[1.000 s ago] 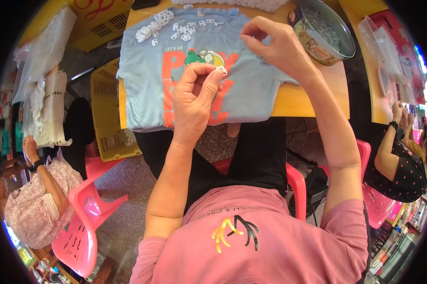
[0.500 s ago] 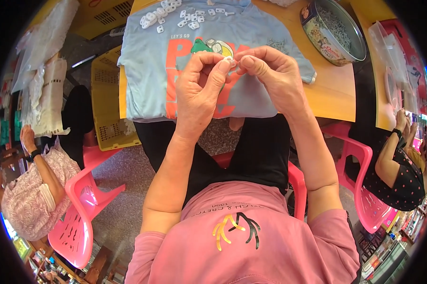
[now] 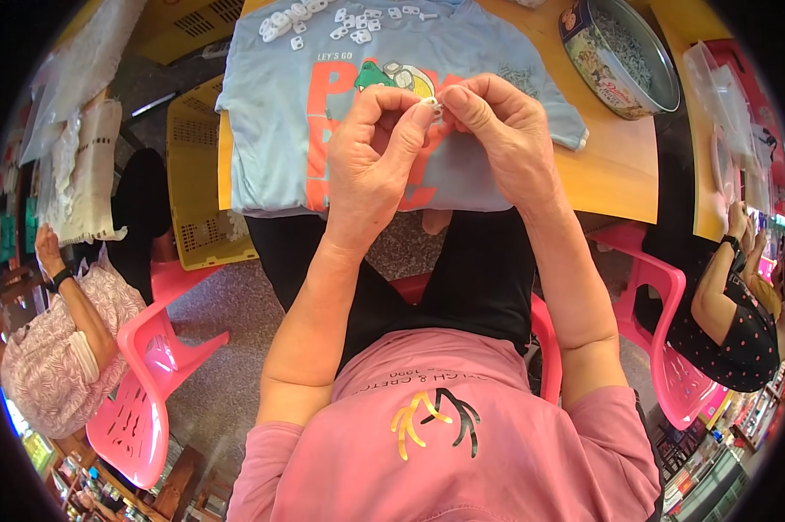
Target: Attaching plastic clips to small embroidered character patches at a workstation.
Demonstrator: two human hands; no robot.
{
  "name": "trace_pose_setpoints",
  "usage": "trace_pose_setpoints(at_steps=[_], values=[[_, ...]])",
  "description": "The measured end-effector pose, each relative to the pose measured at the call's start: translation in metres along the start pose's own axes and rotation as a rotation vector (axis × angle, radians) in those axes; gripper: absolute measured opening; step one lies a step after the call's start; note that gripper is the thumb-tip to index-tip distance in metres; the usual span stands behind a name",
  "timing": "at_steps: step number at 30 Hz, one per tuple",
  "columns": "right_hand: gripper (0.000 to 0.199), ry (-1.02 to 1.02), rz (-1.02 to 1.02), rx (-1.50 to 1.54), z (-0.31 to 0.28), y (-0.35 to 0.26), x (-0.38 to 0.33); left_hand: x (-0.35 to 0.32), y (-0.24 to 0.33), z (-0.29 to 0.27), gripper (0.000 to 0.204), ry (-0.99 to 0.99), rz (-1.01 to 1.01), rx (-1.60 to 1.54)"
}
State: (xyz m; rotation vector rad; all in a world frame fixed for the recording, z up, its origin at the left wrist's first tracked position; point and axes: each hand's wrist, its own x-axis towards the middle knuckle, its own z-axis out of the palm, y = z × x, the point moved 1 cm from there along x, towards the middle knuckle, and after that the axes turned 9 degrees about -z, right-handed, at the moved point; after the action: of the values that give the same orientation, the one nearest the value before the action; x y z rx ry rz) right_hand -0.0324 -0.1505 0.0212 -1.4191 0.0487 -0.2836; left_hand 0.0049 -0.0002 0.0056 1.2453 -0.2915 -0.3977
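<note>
At frame centre, my left hand [image 3: 370, 157] and right hand [image 3: 505, 139] pinch one small white piece [image 3: 430, 103] together above the blue shirt [image 3: 270, 130]; seating it next needs fine alignment.

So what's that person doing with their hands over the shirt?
A person in a pink top sits at a wooden table. Both hands are raised together over a light blue T-shirt spread flat on it. The left hand and right hand pinch one small white piece between their fingertips. More small white pieces lie in a heap at the shirt's far end, and a round tin stands to the right.
</note>
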Motion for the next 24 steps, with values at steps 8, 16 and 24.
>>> trace_pose_setpoints(at_steps=[8,16,24], values=[[0.021,0.01,-0.147,-0.308,0.003,-0.004,0.0,0.0,-0.001,0.002,0.01,0.035,0.04,0.058],[0.02,0.093,-0.184,-0.432,0.015,0.002,0.0,0.001,-0.002,0.001,0.009,0.103,0.044,0.11],[0.014,0.189,-0.234,-0.36,0.034,0.005,-0.004,0.003,-0.01,-0.001,0.011,0.149,0.017,0.01]])
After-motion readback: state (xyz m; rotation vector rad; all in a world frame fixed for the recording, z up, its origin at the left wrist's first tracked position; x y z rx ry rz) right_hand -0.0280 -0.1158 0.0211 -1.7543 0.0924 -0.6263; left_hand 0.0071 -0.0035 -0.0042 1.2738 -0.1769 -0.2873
